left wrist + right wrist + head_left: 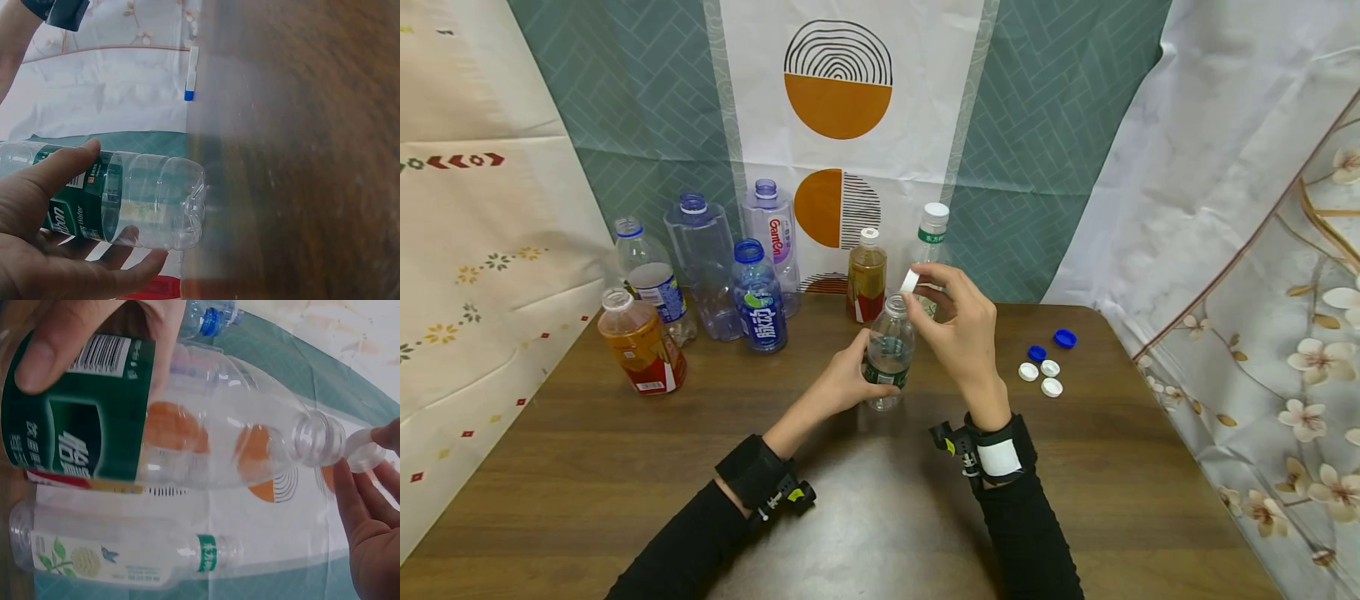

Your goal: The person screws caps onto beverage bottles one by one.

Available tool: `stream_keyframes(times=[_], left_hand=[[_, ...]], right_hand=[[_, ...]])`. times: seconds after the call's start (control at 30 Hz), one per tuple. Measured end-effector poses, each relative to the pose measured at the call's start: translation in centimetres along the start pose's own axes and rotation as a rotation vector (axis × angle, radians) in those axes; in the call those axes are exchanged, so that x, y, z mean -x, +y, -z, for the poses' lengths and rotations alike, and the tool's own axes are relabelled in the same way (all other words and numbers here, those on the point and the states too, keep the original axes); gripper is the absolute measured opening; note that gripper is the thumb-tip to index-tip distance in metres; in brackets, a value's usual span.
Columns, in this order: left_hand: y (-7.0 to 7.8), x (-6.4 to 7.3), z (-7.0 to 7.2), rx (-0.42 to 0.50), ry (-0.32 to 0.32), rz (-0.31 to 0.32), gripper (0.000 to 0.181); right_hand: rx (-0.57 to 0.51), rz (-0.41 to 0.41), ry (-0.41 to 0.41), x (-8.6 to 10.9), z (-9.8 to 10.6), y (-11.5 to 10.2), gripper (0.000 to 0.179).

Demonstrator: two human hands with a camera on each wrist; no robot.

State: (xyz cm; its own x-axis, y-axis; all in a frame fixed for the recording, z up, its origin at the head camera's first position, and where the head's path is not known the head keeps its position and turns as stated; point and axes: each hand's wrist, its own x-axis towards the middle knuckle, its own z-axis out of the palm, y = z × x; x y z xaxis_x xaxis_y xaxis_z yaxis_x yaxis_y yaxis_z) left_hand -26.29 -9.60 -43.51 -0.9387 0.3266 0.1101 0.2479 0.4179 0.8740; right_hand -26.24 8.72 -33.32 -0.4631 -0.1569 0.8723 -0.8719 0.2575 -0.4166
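My left hand (848,377) grips a clear plastic bottle (892,348) around its green label, thumb across the front. The bottle stands nearly upright, its base close to the table, and its threaded mouth is uncovered. Just above and beside that mouth, my right hand (961,325) pinches a white bottle cap (909,282) between thumb and fingers. In the right wrist view the cap (365,452) is tilted at the neck's rim, with fingertips right beside the threads. The left wrist view shows the bottle's ribbed lower part (159,200) below the hand.
To the left stand several uncapped bottles, including a blue one (762,308) and an orange-labelled one (643,346). Behind my hands are a white-capped amber bottle (867,279) and a tall white-capped bottle (934,225). Loose white caps (1052,387) and blue caps (1064,338) lie at right.
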Motion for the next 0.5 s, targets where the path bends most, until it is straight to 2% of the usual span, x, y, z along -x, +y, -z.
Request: stream_keyframes(times=[0.27, 0.5], left_hand=[[0.07, 0.01, -0.12, -0.002, -0.003, -0.009, 0.077], [0.13, 0.10, 0.01, 0.001, -0.004, -0.007, 0.079]], right_hand=[[-0.044, -0.007, -0.018, 0.17, -0.66, 0.12, 0.030], [-0.035, -0.011, -0.005, 0.40, -1.00, 0.56, 0.032]])
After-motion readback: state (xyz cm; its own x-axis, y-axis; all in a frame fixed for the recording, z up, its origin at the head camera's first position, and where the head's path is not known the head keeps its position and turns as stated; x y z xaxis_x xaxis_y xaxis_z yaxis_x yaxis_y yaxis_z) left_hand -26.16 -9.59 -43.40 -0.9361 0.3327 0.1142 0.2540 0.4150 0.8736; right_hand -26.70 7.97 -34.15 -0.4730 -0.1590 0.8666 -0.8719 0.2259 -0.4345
